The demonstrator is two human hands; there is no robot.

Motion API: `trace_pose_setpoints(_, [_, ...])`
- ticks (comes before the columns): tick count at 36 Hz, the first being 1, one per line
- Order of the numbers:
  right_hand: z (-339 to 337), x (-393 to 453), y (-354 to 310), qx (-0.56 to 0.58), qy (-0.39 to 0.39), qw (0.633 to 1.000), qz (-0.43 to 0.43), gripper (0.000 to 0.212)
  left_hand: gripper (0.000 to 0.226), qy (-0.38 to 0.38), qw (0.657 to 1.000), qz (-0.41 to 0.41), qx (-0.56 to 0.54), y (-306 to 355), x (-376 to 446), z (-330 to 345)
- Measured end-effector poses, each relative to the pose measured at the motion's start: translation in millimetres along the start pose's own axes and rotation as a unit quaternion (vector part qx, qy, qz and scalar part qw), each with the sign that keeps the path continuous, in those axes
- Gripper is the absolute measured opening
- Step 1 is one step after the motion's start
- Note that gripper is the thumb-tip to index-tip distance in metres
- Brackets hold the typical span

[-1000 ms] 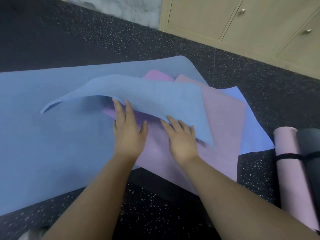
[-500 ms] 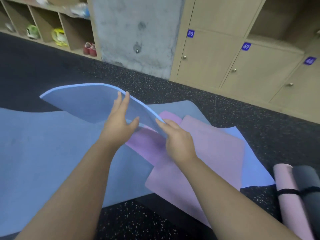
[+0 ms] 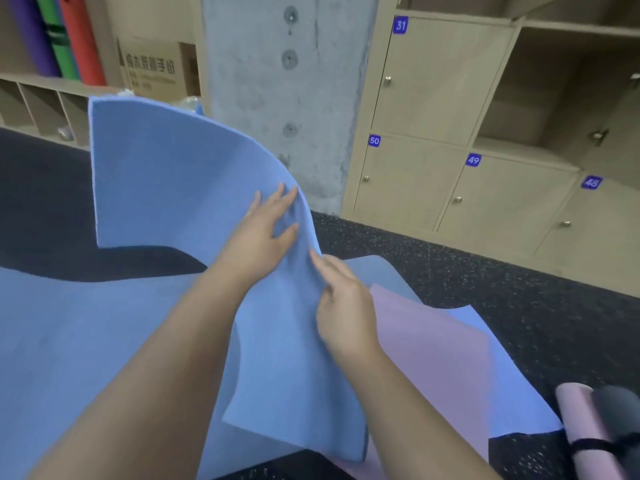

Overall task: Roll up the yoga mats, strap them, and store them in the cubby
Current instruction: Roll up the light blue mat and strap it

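Observation:
A blue yoga mat (image 3: 166,188) is lifted off the floor and curves upward in front of me. My left hand (image 3: 266,230) lies flat against its raised face with straight fingers. My right hand (image 3: 343,306) pinches the mat's right edge just below the left hand. A pink mat (image 3: 433,348) lies flat on the floor to the right, over another blue mat (image 3: 512,393). More blue mat (image 3: 86,341) covers the floor at the left. At the lower right lie a rolled pink mat (image 3: 581,434) and a rolled dark grey mat (image 3: 620,407), bound by a black strap (image 3: 595,445).
Beige lockers (image 3: 408,178) numbered 31, 50, 49 and 48 line the wall, with open cubbies (image 3: 561,84) to the right. A concrete pillar (image 3: 287,91) stands ahead. Rolled mats (image 3: 62,36) and a cardboard box (image 3: 156,67) stand on shelving at the upper left.
The blue mat's end has been raised from near the floor to upright. Both hands rose with it, and my view tilted up towards the lockers.

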State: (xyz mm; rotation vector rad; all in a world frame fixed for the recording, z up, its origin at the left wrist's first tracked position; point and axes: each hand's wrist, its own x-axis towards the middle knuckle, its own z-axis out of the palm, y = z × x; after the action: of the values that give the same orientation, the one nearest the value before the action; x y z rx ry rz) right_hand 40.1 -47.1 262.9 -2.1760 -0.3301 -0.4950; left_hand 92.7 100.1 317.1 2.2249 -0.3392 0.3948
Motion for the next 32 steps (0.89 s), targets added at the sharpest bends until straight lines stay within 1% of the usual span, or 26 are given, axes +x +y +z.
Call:
trace_pose_setpoints(6, [11,-2,27,0.036,0.018,0.998,0.058,0.068,0.05,-0.07,0.997,-0.011,0.015,-14,-7,35])
trace_pose_setpoints(9, [22,-8,50,0.045,0.026,0.995,0.089,0.062,0.049,-0.116,0.992,-0.038,0.028,-28,-18,58])
trace_pose_setpoints(11, [32,-16,69,0.055,0.017,0.992,0.116,0.058,0.048,-0.148,0.987,-0.065,0.013,-38,-28,75])
trace_pose_setpoints(13, [38,-27,87,0.044,-0.002,0.989,0.139,0.054,0.048,-0.186,0.978,-0.088,0.021,-52,-39,96])
trace_pose_setpoints(17, [33,-37,120,-0.031,-0.035,0.984,0.172,0.062,0.05,-0.281,0.949,-0.128,0.07,-83,-69,139])
trace_pose_setpoints(20, [25,-37,143,-0.054,-0.013,0.976,0.209,0.059,0.054,-0.345,0.923,-0.146,0.086,-103,-97,165])
trace_pose_setpoints(22, [21,-39,155,-0.07,-0.005,0.972,0.223,0.057,0.062,-0.378,0.906,-0.166,0.094,-113,-116,179])
trace_pose_setpoints(24, [18,-42,164,-0.077,-0.008,0.969,0.236,0.057,0.078,-0.418,0.882,-0.183,0.116,-122,-134,190])
trace_pose_setpoints(25, [18,-44,167,-0.079,-0.015,0.967,0.241,0.057,0.076,-0.433,0.871,-0.196,0.123,-126,-141,194])
trace_pose_setpoints(26, [18,-46,170,-0.086,-0.026,0.965,0.245,0.058,0.07,-0.438,0.866,-0.209,0.122,-131,-149,198])
trace_pose_setpoints(28, [17,-53,177,-0.117,-0.052,0.96,0.25,0.06,0.066,-0.435,0.863,-0.228,0.114,-137,-162,202])
trace_pose_setpoints(31, [18,-63,187,-0.181,-0.102,0.94,0.27,0.06,0.064,-0.438,0.859,-0.229,0.134,-142,-177,207])
trace_pose_setpoints(32, [19,-67,189,-0.185,-0.123,0.933,0.282,0.06,0.064,-0.442,0.856,-0.225,0.145,-144,-183,207])
